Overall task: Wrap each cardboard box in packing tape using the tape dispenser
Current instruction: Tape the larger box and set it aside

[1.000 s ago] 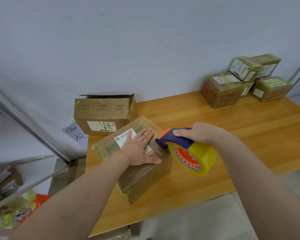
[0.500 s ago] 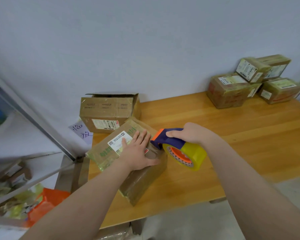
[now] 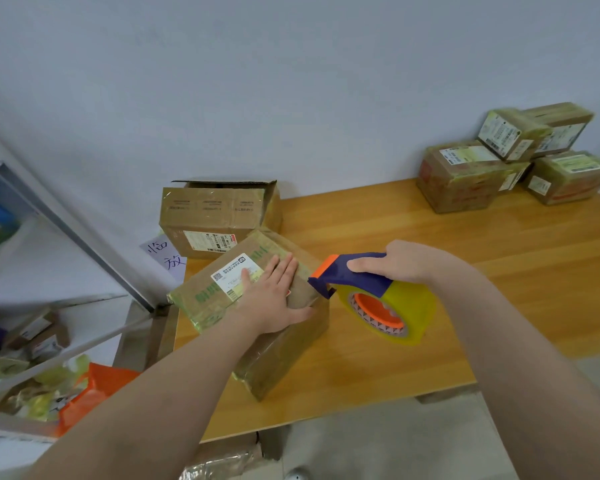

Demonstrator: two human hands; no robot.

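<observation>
A brown cardboard box (image 3: 219, 292) with a white label and glossy tape lies at an angle on the wooden table (image 3: 465, 271). My left hand (image 3: 274, 296) presses flat on its top, fingers spread. My right hand (image 3: 399, 261) grips the blue handle of the tape dispenser (image 3: 371, 292), which carries a thick yellowish tape roll with an orange core. The dispenser's orange-tipped blade end touches the box's right top edge beside my left thumb.
A second box (image 3: 215, 216) with a partly raised flap stands behind, against the wall. Several taped boxes (image 3: 510, 161) are stacked at the table's far right. A metal shelf (image 3: 49, 306) with packages and an orange bag stands left. A handwritten paper note (image 3: 163, 254) lies by the table's left corner.
The view has shifted a little while both hands kept their hold. The dispenser's blade end stays against the box edge, and the roll has tilted slightly outward to the right.
</observation>
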